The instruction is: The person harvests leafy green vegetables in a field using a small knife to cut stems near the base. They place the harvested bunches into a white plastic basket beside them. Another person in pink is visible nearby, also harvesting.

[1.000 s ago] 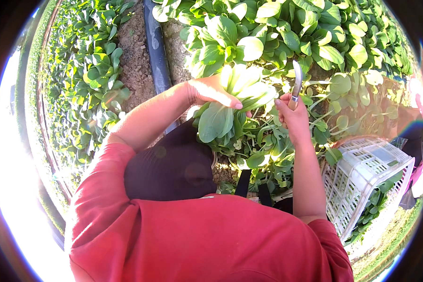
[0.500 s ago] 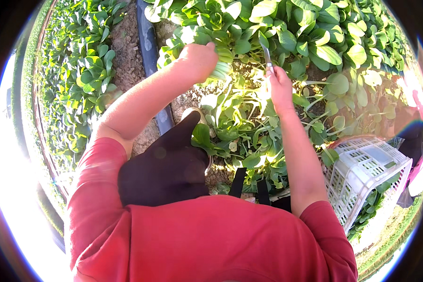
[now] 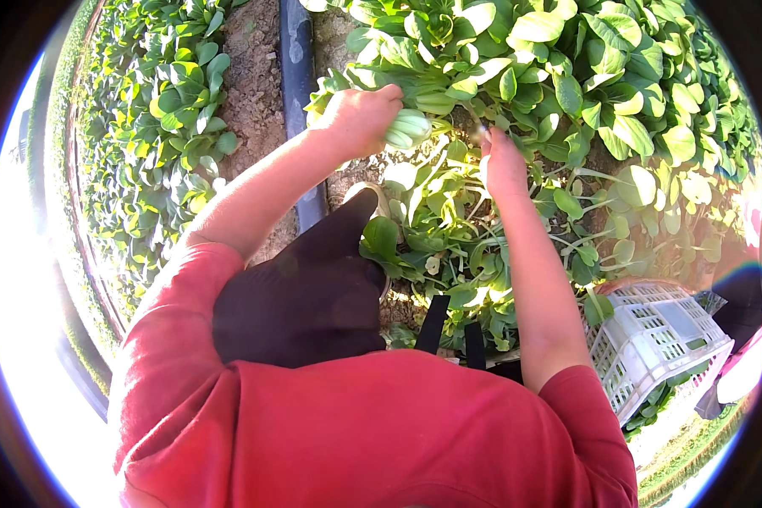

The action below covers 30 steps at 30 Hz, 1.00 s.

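two hands, one crate (image 3: 660, 339). left hand (image 3: 360, 118) gripping one leafy plant (image 3: 411, 127) by its pale stalks; right hand (image 3: 501, 165) fisted, contents unclear. both reaching farther forward than before.

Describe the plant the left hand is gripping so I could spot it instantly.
Start at the dark irrigation pipe running up the soil. Just right of it, the left hand closes on a leafy green plant. Unlike its neighbours, its pale green stalk base shows sideways beside the fist.

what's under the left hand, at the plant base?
The left hand grips a bok choy plant by its pale stalks. Soil and leaves lie below; the root end is hidden by leaves.
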### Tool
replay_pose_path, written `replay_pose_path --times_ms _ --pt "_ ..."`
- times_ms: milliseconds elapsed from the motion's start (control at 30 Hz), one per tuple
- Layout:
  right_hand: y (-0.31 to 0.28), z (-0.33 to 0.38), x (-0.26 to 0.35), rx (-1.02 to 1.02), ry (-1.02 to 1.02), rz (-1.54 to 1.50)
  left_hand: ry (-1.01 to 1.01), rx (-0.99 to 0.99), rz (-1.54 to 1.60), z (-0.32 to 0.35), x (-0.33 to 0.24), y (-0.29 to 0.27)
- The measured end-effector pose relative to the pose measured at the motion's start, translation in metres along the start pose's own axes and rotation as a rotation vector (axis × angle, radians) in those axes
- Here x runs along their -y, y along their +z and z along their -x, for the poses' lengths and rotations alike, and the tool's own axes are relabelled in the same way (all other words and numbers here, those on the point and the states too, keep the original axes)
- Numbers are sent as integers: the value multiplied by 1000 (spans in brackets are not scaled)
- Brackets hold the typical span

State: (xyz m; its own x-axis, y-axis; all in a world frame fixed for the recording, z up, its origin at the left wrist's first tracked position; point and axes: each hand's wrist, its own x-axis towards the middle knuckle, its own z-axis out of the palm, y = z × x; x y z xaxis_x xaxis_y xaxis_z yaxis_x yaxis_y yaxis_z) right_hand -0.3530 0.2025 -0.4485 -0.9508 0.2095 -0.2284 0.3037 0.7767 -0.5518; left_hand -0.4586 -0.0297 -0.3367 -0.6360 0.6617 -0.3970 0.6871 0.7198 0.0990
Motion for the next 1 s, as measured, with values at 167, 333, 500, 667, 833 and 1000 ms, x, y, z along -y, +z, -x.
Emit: replay_pose_path --times_ms 167,333,500,667,833,1000 --pt "22 -10 -32 147 19 -219 35 -8 56 5 -2 8" --pt "9 -23 -21 305 96 -326 5 -5 94 8 -4 6" --pt "19 -38 10 393 150 2 -21 -25 125 11 -3 9" --pt "14 -29 -13 372 146 -166 23 -168 220 39 -7 -3" --pt "-50 41 -4 222 314 -1279 171 -257 535 75 -20 -33" --pt "-58 75 7 257 171 -1921 288 -78 1099 76 -43 -37"
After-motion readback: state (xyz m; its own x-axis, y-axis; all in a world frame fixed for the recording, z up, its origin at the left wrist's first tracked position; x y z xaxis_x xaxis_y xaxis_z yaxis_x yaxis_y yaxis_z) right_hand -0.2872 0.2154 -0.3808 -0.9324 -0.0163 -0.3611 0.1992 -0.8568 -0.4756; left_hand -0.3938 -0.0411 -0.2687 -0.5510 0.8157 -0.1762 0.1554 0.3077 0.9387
